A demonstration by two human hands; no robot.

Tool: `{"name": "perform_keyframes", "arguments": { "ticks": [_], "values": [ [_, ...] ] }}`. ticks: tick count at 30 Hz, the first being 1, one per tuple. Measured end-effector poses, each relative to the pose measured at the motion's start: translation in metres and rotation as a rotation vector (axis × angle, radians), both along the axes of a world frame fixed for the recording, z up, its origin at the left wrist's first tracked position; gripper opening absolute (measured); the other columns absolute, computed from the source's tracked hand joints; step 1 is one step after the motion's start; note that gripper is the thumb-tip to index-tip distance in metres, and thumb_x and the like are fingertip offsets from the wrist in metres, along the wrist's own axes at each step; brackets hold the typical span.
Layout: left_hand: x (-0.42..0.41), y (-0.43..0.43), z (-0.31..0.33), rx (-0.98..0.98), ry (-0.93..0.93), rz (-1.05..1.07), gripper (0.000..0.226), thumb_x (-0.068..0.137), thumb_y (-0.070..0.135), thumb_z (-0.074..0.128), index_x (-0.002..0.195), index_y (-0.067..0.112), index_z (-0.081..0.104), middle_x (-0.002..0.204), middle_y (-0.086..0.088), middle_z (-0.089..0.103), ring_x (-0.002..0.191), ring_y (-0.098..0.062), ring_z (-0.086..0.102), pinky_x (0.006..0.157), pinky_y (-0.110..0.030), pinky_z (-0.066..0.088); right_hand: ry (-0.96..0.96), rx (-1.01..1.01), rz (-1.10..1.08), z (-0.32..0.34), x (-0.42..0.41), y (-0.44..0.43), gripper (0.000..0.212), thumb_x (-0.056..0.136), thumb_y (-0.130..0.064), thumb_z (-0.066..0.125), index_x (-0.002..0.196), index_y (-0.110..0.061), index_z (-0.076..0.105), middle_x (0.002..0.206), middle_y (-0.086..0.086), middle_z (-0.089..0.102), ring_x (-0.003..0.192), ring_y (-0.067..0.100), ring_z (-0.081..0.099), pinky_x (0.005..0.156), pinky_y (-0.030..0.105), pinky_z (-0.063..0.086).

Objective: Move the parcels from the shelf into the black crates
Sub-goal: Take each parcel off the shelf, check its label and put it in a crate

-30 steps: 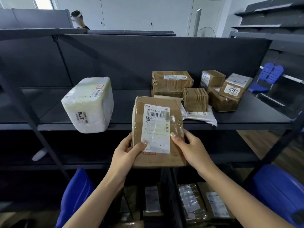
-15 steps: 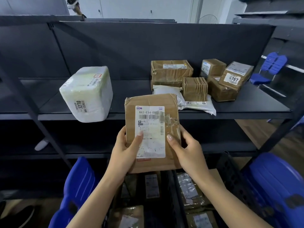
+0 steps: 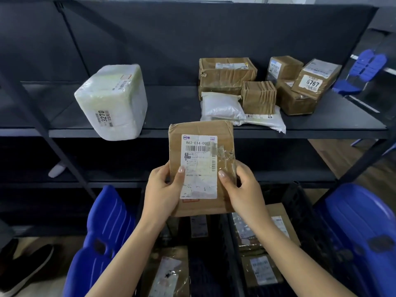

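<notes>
Held parcel: flat brown cardboard parcel (image 3: pixel 201 168), white shipping label facing the camera, upright in front of the shelf edge, above the crates.
Left hand: left hand (image 3: pixel 164 192) grips the parcel's lower left edge, thumb on the label.
Right hand: right hand (image 3: pixel 243 189) grips the lower right edge, thumb on the label.
Crates: black crates (image 3: pixel 300 211) below the hands, already holding several brown parcels.
Shelf: dark shelf (image 3: pixel 171 108) behind the held parcel.
Shelf, left: white wrapped block (image 3: pixel 112 101) marked 3270, overhanging the front edge.
Shelf, right: brown boxes clustered together, one box (image 3: pixel 316 79) marked 6767; white padded bag (image 3: pixel 221 108) in front of them.
Surroundings: blue chairs (image 3: pixel 102 236) either side of the crates.
</notes>
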State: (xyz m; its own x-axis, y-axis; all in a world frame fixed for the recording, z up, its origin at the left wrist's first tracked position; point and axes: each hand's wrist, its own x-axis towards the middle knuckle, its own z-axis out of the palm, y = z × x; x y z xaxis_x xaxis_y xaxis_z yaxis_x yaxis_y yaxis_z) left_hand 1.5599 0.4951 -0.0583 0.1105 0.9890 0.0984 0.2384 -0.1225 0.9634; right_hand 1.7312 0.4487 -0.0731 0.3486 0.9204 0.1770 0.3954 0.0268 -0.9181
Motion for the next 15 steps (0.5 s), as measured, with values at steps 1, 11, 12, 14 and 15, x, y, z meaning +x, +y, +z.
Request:
{"name": "perform_keyframes", "arguments": {
  "ticks": [1, 11, 12, 14, 15],
  "values": [
    [-0.001, 0.0, -0.008, -0.027, 0.024, 0.005, 0.019, 0.091, 0.039, 0.055, 0.084, 0.054, 0.062, 0.1, 0.015, 0.068, 0.09, -0.004, 0.067, 0.074, -0.028, 0.057, -0.019, -0.008, -0.016, -0.006, -0.002, -0.002, 0.044, 0.094, -0.032, 0.056, 0.137, -0.026, 0.048, 0.132, -0.017, 0.049, 0.116, -0.006, 0.047, 0.087, 0.001, 0.036],
    [0.0, -0.027, -0.116, -0.302, 0.264, 0.062, 0.003, 0.092, 0.022, 0.058, 0.091, 0.022, 0.062, 0.088, 0.01, 0.068, 0.081, -0.011, 0.064, 0.058, -0.024, 0.047, -0.105, -0.331, -0.094, -0.102, -0.017, -0.037, 0.051, 0.095, -0.029, 0.054, 0.143, -0.021, 0.038, 0.132, -0.009, 0.056, 0.119, 0.009, 0.053, 0.094, 0.02, 0.044],
    [-0.001, -0.032, -0.127, -0.325, 0.287, 0.056, 0.008, 0.091, 0.021, 0.059, 0.084, 0.024, 0.059, 0.083, 0.011, 0.067, 0.077, -0.012, 0.062, 0.055, -0.023, 0.044, -0.104, -0.363, -0.099, -0.112, -0.018, -0.041, 0.051, 0.095, -0.028, 0.053, 0.143, -0.02, 0.037, 0.132, -0.007, 0.056, 0.119, 0.01, 0.054, 0.093, 0.02, 0.044],
    [-0.002, -0.041, -0.146, -0.394, 0.299, 0.044, 0.01, 0.091, 0.022, 0.059, 0.081, 0.023, 0.057, 0.082, 0.007, 0.068, 0.075, -0.014, 0.062, 0.057, -0.028, 0.047, -0.079, -0.414, -0.102, -0.13, -0.021, -0.049, 0.054, 0.096, -0.026, 0.053, 0.146, -0.02, 0.033, 0.136, -0.006, 0.054, 0.121, 0.01, 0.053, 0.094, 0.019, 0.041],
    [-0.003, -0.045, -0.153, -0.43, 0.301, 0.041, 0.006, 0.091, 0.022, 0.059, 0.085, 0.02, 0.059, 0.085, 0.006, 0.068, 0.077, -0.015, 0.063, 0.062, -0.032, 0.05, -0.072, -0.44, -0.104, -0.137, -0.022, -0.053, 0.057, 0.096, -0.026, 0.053, 0.148, -0.02, 0.03, 0.138, -0.007, 0.052, 0.124, 0.01, 0.051, 0.093, 0.018, 0.038]
  ]
}}
